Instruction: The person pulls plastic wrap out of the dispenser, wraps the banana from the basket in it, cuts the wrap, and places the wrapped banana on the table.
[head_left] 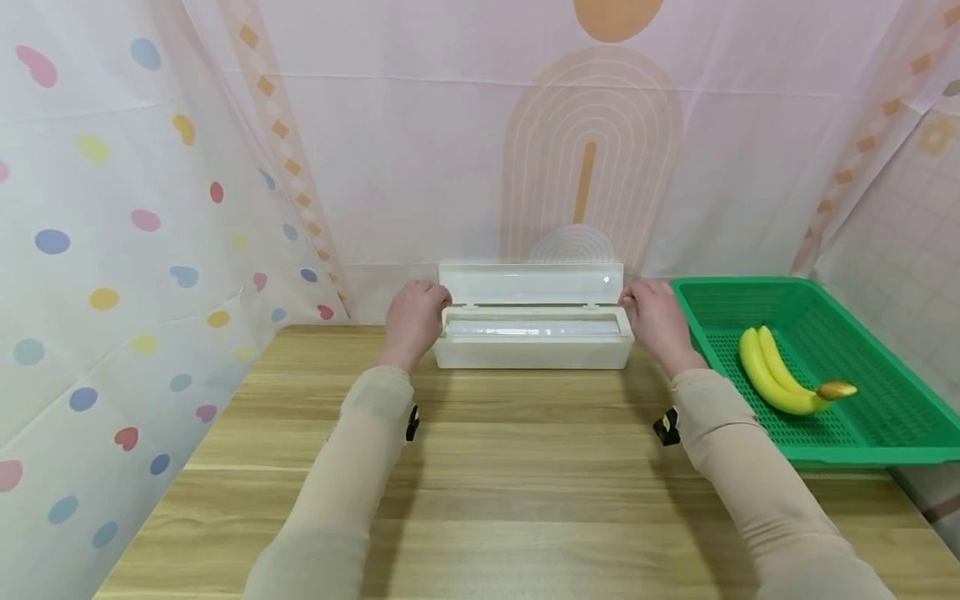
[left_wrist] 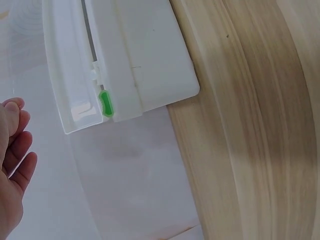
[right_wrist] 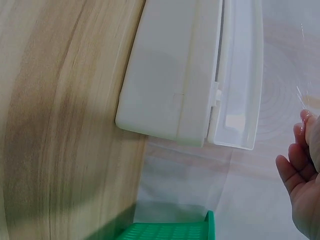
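1. Both hands sit at the ends of a long white plastic cling-film dispenser box (head_left: 534, 333): the left hand (head_left: 414, 321) at its left end, the right hand (head_left: 654, 321) at its right.
2. The wrist views show loosely curved fingers (left_wrist: 15, 150) holding nothing; whether they touch the box, I cannot tell.
3. The box stands at the back of the pale wooden table (head_left: 510, 467), with its hinged lid (head_left: 531, 283) raised upright.
4. To do well, I judge both ends should be steadied evenly so the box stays square.
5. A small green tab (left_wrist: 106, 103) shows at the box's left end.
6. A green plastic mesh basket (head_left: 885, 433) holding two yellow bananas (head_left: 776, 379) lies just right.
7. No brand or writing is readable.
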